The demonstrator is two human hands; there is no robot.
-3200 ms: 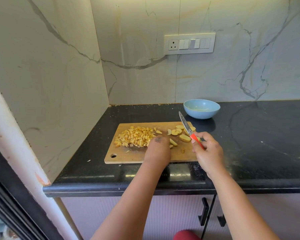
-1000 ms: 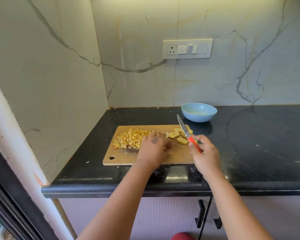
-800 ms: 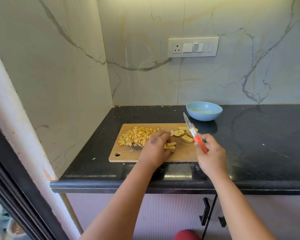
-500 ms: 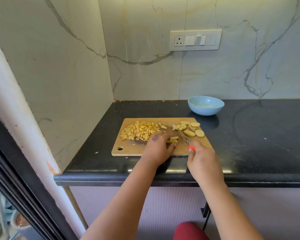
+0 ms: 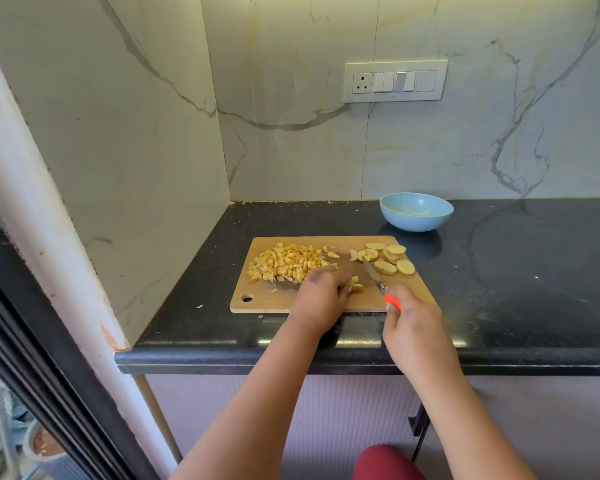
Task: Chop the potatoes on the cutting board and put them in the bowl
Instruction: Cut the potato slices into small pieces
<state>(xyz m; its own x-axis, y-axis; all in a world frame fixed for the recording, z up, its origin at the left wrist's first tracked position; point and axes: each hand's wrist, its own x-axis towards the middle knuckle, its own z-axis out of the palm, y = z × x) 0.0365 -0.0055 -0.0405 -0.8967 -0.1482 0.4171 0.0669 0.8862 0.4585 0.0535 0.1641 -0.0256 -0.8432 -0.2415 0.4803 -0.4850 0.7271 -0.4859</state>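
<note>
the right hand point(image 5: 417, 327), which held the knife point(image 5: 378, 282) raised a second ago, now has its blade lowered to the cutting board point(image 5: 257, 299) beside the left hand point(image 5: 321, 294), gripping the orange handle. the left hand's curled fingers pin a few potato pieces point(image 5: 355, 285), pulled in from the slices point(image 5: 387, 258). the diced pile point(image 5: 286, 263) stays put; the bowl point(image 5: 416, 212) sits behind the board.
</note>
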